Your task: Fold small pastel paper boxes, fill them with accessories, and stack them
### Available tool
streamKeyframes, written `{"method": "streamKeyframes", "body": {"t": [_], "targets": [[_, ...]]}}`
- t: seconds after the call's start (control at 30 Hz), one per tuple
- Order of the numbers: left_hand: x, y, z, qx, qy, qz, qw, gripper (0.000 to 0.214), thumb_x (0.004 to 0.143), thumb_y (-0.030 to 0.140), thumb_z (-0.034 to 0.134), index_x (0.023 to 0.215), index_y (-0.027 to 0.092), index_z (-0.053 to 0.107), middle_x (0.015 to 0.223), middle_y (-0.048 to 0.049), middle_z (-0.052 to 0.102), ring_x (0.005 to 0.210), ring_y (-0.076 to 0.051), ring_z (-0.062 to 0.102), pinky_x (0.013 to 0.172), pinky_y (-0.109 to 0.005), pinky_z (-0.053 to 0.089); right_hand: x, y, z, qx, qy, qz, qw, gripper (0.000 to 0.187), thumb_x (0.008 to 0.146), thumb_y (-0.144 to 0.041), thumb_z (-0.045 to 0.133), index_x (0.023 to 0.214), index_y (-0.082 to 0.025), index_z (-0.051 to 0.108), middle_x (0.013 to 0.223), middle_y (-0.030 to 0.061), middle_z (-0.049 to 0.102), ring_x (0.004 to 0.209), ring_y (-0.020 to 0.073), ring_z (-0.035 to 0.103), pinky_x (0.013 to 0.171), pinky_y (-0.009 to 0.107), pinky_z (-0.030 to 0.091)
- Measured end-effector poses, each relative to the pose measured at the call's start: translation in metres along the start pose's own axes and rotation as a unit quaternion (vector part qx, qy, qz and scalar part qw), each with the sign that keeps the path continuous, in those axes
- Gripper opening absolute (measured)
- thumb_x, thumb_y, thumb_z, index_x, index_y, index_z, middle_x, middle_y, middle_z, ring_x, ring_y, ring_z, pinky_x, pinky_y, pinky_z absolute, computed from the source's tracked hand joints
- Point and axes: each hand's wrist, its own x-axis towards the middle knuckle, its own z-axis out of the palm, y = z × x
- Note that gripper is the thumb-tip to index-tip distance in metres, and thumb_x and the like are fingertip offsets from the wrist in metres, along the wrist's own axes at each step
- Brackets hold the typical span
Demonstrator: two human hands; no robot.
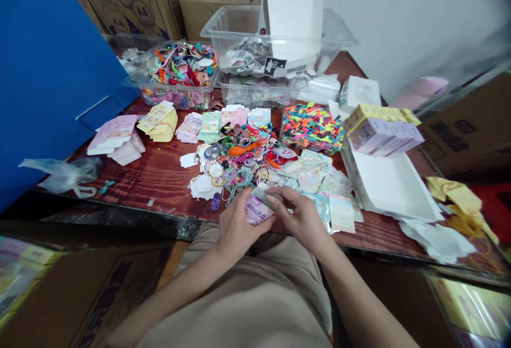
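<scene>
My left hand (235, 226) is wrapped round a small purple printed box (256, 208) just above the front edge of the table. At the upper end of that box, my right hand (300, 219) has its thumb and fingers closed on a small greyish piece, too blurred to name. Right behind the hands lies a mixed heap of hair ties (241, 176) and other colourful trinkets. White die-cut cards (203, 185) are at its left side, and clear printed packets (315, 172) at its right.
Flattened pink cartons (115, 132) and yellow cartons (162, 124) lie left. A tub of colourful clips (311, 130) stands behind the packets. At right, a white tray (399, 188) bears purple and yellow boxes (385, 135). Plastic bins (175, 92) line the back; a blue panel (51, 71) stands left.
</scene>
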Motion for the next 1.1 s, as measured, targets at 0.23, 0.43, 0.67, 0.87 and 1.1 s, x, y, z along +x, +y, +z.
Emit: {"method": "streamKeyframes", "body": {"t": [0.23, 0.43, 0.67, 0.87, 1.1], "targets": [[-0.007, -0.004, 0.005, 0.018, 0.014, 0.113, 0.993, 0.068, 0.076, 0.050, 0.077, 0.130, 0.022, 0.048, 0.114, -0.0098, 0.070, 0.104, -0.027, 0.069, 0.086, -0.038, 0.057, 0.000, 0.000, -0.009, 0.006, 0.009, -0.016, 1.000, 0.022, 0.086, -0.043, 0.066, 0.085, -0.021, 0.068, 0.085, 0.0043, 0.065, 0.080, 0.0200, 0.062, 0.071, 0.033, 0.051], [-0.006, -0.003, 0.002, 0.068, -0.032, 0.093, 0.993, 0.070, 0.078, 0.051, 0.072, 0.133, 0.018, 0.044, 0.111, -0.0124, 0.066, 0.103, -0.031, 0.067, 0.084, -0.043, 0.056, -0.018, -0.019, 0.004, -0.235, 0.088, -0.143, 0.957, 0.014, 0.093, -0.022, 0.054, 0.084, -0.023, 0.064, 0.084, 0.0062, 0.061, 0.082, 0.0225, 0.056, 0.079, 0.040, 0.047], [-0.008, -0.005, 0.004, 0.057, -0.020, 0.111, 0.992, 0.077, 0.070, 0.034, 0.078, 0.136, 0.020, 0.041, 0.114, -0.0125, 0.063, 0.106, -0.031, 0.065, 0.087, -0.043, 0.056, -0.016, -0.017, 0.002, -0.125, 0.077, -0.076, 0.986, 0.012, 0.092, -0.024, 0.053, 0.081, -0.024, 0.056, 0.074, 0.0012, 0.065, 0.068, 0.0177, 0.061, 0.076, 0.034, 0.053], [-0.013, -0.013, 0.008, 0.044, -0.008, 0.144, 0.989, 0.072, 0.072, 0.037, 0.077, 0.134, 0.021, 0.044, 0.116, -0.0124, 0.065, 0.109, -0.030, 0.065, 0.091, -0.043, 0.056, -0.014, -0.013, 0.001, -0.125, -0.018, -0.117, 0.985, 0.017, 0.087, -0.013, 0.049, 0.082, -0.024, 0.061, 0.073, -0.0035, 0.068, 0.064, 0.0143, 0.064, 0.111, 0.053, 0.038], [-0.010, -0.009, 0.004, -0.015, -0.033, 0.068, 0.997, 0.080, 0.068, 0.039, 0.082, 0.134, 0.019, 0.042, 0.124, -0.0143, 0.063, 0.115, -0.031, 0.064, 0.094, -0.043, 0.055, -0.016, -0.014, -0.005, -0.143, -0.013, -0.208, 0.968, 0.030, 0.092, -0.012, 0.044, 0.103, -0.025, 0.070, 0.088, 0.0036, 0.070, 0.084, 0.0182, 0.068, 0.112, 0.053, 0.037]]}}
